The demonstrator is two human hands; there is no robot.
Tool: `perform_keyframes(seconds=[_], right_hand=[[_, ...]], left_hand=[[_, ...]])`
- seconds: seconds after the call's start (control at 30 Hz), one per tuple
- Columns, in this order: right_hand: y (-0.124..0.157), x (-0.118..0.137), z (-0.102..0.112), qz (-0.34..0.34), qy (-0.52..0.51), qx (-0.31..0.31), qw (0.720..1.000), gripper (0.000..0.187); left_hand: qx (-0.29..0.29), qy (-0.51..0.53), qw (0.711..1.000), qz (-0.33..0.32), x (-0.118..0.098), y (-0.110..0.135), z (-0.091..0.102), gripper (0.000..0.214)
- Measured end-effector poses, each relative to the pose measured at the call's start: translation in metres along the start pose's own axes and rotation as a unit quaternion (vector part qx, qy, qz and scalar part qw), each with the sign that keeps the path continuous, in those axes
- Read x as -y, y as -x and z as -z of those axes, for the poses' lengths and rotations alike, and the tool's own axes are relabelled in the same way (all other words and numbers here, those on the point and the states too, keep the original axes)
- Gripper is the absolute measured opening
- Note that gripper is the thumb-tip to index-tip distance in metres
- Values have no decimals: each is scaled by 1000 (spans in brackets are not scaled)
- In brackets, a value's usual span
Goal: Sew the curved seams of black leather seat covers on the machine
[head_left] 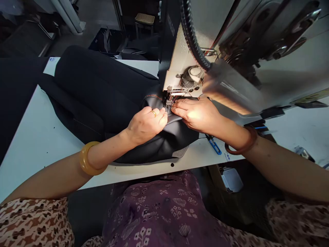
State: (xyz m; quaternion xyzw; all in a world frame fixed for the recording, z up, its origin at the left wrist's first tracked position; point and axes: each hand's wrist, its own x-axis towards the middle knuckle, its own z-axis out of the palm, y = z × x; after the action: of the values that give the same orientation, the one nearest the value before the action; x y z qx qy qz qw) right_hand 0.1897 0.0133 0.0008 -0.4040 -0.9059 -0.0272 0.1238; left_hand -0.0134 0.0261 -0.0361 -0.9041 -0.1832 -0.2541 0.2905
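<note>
A large black seat cover (108,89) lies across the white sewing table, bunched up under the sewing machine (169,79). A line of orange stitching runs along its seam near the presser foot (169,102). My left hand (148,124) is closed on a fold of the cover just left of the foot, fingers curled in. On the other side, my right hand (196,113) lies with fingers extended and pressed on the black material, fingertips close beside the foot. The needle's tip is too small to make out.
Blue snips (214,144) lie on the white table (144,173) below my right wrist. The machine's head and a black ribbed hose (194,37) overhang from the upper right. Beyond the table are a dark bin (102,43) and a stool (144,19).
</note>
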Motion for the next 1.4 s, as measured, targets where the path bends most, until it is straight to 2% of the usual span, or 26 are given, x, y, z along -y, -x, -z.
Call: perform_keyframes(seconds=[0.2, 0.33, 0.43, 0.5, 0.63, 0.73, 0.97, 1.23, 1.3, 1.4], right_hand=[[7, 1, -8, 32, 87, 15, 996, 32], [20, 20, -18, 21, 149, 2, 989, 30], [26, 27, -24, 15, 142, -26, 989, 33], [27, 25, -25, 3, 108, -25, 994, 32], [25, 20, -25, 5, 119, -21, 993, 33], [24, 18, -24, 3, 140, -18, 990, 34], [14, 5, -18, 0, 85, -28, 996, 31], [8, -2, -15, -5, 47, -10, 999, 35], [6, -6, -15, 2, 38, -21, 999, 37], [3, -11, -15, 9, 13, -30, 999, 37]], left_hand=[[36, -7, 999, 7, -4, -2, -1, 29], [77, 50, 995, -33, 18, -3, 0, 26], [63, 100, 988, -96, 35, 1, 2, 22], [56, 85, 989, -104, 39, 4, 3, 24], [52, 30, 994, -87, 30, 8, 5, 25], [75, 5, 994, -82, 23, 8, 7, 27], [69, -49, 996, -25, 10, 3, 5, 28], [-17, 52, 998, -9, 16, 13, -5, 22], [-7, 46, 999, -1, 15, 13, -5, 22], [42, 57, 997, 32, 13, 10, -4, 26]])
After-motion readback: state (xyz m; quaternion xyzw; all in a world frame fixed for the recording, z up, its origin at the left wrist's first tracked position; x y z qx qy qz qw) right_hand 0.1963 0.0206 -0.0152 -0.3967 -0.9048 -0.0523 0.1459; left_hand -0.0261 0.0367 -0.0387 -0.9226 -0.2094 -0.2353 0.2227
